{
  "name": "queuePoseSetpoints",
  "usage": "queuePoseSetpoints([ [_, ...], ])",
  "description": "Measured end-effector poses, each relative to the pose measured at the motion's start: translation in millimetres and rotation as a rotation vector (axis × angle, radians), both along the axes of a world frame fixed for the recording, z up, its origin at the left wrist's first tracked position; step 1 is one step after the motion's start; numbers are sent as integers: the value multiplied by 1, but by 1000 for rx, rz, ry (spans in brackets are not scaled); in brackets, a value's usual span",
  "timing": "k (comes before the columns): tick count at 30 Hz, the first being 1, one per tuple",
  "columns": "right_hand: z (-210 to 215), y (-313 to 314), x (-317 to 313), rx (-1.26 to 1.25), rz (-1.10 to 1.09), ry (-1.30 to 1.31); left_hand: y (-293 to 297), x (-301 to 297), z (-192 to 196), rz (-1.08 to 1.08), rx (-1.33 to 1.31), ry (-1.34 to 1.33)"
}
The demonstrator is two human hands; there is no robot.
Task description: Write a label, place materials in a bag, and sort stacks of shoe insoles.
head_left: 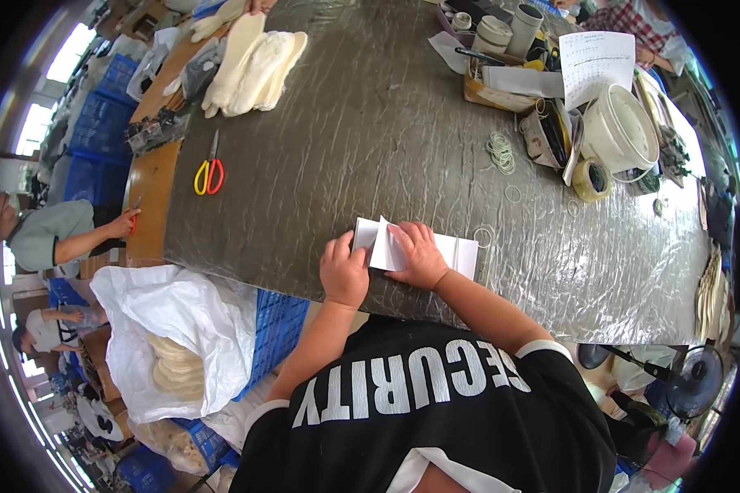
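Note:
On the table in front of me lies a small stack of white paper slips (464, 254), with a leaf or fold standing up near its left part. My left hand (344, 271) is curled around the stack's left end, its thumb against the paper. My right hand (422, 256) bends over the middle, thumb and fingers pressing the raised paper. A thin line crosses the right part of the stack; I cannot tell whether it is a band or a paper edge. One loose rubber band (485, 237) lies just beyond the right end.
Scissors (209, 174) and pale fleecy insoles (259, 70) lie at the far left. Rubber bands (501, 154), a tape roll (592, 179) and a white bucket (621, 127) are at the right. A white sack (181, 329) stands left below the table edge. Other people work nearby.

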State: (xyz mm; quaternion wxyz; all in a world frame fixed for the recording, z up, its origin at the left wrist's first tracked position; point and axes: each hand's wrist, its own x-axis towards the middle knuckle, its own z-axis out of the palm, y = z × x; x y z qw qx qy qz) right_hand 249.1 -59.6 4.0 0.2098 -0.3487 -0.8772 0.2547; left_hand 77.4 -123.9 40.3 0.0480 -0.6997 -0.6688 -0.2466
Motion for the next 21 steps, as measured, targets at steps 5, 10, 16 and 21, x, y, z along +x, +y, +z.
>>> queuePoseSetpoints([
  [5, -1, 2, 6, 22, -37, 173, 1, 2, -7, -60, -27, -241],
  [10, 0, 3, 13, 61, 45, 137, 6, -5, -24, 122, -401, -881],
  [16, 9, 0, 30, 78, 51, -47, 15, -14, -27, -165, -530, -965],
  [21, 15, -5, 59, 54, -133, -329, 17, -13, -27, -71, -541, -1148],
])
